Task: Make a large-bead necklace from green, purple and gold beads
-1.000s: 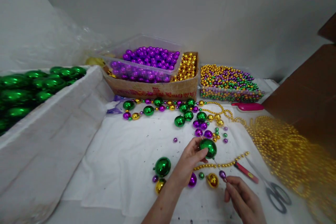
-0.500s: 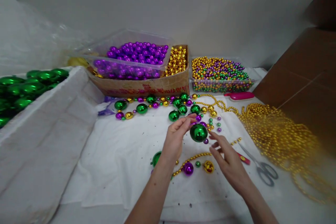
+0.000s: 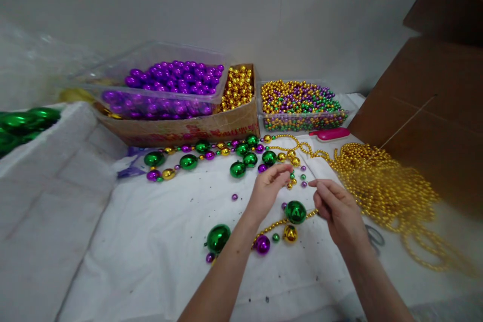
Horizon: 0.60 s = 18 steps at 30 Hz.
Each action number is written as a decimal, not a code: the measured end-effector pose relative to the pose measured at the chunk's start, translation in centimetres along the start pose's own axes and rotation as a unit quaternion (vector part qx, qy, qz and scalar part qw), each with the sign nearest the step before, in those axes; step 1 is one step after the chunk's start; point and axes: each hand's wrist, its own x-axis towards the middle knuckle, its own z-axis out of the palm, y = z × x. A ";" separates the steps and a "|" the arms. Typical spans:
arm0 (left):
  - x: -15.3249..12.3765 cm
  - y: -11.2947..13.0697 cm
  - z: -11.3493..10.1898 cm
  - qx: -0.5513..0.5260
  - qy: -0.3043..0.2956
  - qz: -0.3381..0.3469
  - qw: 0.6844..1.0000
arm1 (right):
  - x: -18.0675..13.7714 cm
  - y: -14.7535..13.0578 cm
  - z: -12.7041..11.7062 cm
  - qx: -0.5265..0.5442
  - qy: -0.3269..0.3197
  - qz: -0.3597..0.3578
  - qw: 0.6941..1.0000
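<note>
My left hand (image 3: 269,187) and my right hand (image 3: 335,206) hover close together over the white cloth (image 3: 158,231). Each has thumb and fingertips pinched, and what they pinch is too thin to make out. Just below and between them is a large green ball (image 3: 295,212), touching a short gold bead strand (image 3: 273,225). Near it lie a gold ball (image 3: 290,233), a purple ball (image 3: 262,244), a small green bead (image 3: 275,237) and another large green ball (image 3: 218,238). A finished string of green, purple and gold balls (image 3: 196,156) runs across the cloth beyond my hands.
At the back stand a clear tub of purple balls (image 3: 169,85), a cardboard box with gold balls (image 3: 236,88) and a tub of mixed small beads (image 3: 298,103). A pink tool (image 3: 330,134), a gold bead pile (image 3: 381,186), scissors (image 3: 375,235) and brown cardboard (image 3: 433,110) are right. Green balls (image 3: 18,126) fill a box left.
The green ball has dropped from my left fingers to just above the cloth. Both hands have come together above it and now pinch. The view has shifted right.
</note>
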 end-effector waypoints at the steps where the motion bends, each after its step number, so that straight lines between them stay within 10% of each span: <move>1: 0.4 -1.4 0.3 0.083 -0.011 -0.001 0.996 | -0.2 0.1 -0.6 0.020 0.014 -0.003 1.000; 5: 1.5 -5.8 1.8 0.313 -0.080 0.010 0.946 | -1.2 -0.1 -2.1 0.076 0.035 0.007 0.996; 12: 1.6 -6.1 1.9 0.268 -0.057 -0.026 0.961 | -2.5 -2.3 -3.5 0.083 0.054 0.006 0.995; 15: 0.3 -5.1 1.0 0.057 -0.022 -0.114 0.992 | -2.7 -2.3 -3.4 -0.015 0.046 0.027 0.998; 18: -1.3 -4.3 0.0 -0.254 0.027 -0.207 0.945 | -3.3 -1.0 -2.9 -0.151 0.005 0.064 0.986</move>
